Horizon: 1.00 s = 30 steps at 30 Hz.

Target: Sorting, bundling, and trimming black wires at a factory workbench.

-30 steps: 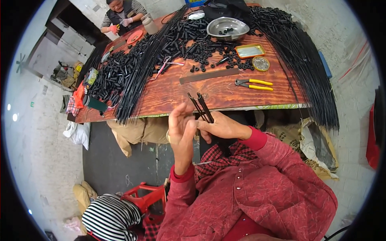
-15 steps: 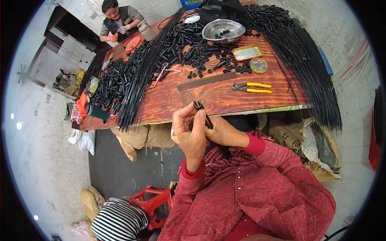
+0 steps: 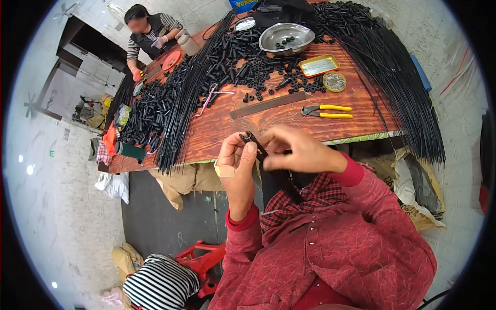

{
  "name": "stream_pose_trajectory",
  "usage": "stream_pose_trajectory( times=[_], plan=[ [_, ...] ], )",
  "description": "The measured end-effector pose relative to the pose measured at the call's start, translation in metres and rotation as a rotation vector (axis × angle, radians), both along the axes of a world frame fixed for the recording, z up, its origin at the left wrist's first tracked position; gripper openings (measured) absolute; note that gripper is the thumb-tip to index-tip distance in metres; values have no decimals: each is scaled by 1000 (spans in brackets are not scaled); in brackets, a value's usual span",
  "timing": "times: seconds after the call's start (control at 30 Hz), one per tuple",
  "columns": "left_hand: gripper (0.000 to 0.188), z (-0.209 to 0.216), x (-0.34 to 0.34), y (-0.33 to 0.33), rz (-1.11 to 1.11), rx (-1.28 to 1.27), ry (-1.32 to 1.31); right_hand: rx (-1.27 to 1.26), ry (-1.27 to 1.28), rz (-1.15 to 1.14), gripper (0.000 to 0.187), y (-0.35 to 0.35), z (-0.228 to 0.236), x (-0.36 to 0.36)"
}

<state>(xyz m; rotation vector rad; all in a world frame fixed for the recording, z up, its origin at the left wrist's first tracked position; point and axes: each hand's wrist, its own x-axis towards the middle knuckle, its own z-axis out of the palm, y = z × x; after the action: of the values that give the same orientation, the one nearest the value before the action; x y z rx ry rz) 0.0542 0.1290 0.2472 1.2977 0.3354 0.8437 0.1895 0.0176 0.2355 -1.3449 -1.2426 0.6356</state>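
Observation:
My left hand [image 3: 235, 163], with a tan bandage at the base of its thumb, is closed round the upper end of a slim bundle of black rods [image 3: 261, 150]. A notched tip shows above the thumb, and the lower part runs down toward my lap. Beside the bundle, on its right, is my right hand [image 3: 305, 151], thumb and fingers curved apart. A gap shows between them, and I see nothing held there. Both hands are just off the table's near edge.
On the wooden table [image 3: 206, 139] lie yellow-handled pliers [image 3: 328, 111], a flat dark strip [image 3: 268, 105], a tray of pins [image 3: 319, 66], a round dish [image 3: 334, 81], a metal bowl [image 3: 287, 39], heaped black parts [image 3: 222, 59] and long black rods [image 3: 175, 113]. Another person [image 3: 150, 36] works at far left.
My right hand has come away from the black rods and moved up and right, its fingers spreading. My left hand keeps its hold. The other person's hands have moved apart.

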Motion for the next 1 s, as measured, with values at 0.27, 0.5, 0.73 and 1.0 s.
stream_pose_trajectory(
  times=[0.27,0.5,0.73,1.0],
  plan=[
    [19,-4,10,-10,49,67,13,57,484,173,31,23,2,23],
    [19,-1,12,-13,13,117,26,168,867,373,34,33,-8,23],
    [22,-11,13,-9,-69,-25,5,272,913,500,36,43,-15,27],
    [24,-10,13,-9,-72,-4,33,281,965,510,28,34,-9,26]
  ],
)
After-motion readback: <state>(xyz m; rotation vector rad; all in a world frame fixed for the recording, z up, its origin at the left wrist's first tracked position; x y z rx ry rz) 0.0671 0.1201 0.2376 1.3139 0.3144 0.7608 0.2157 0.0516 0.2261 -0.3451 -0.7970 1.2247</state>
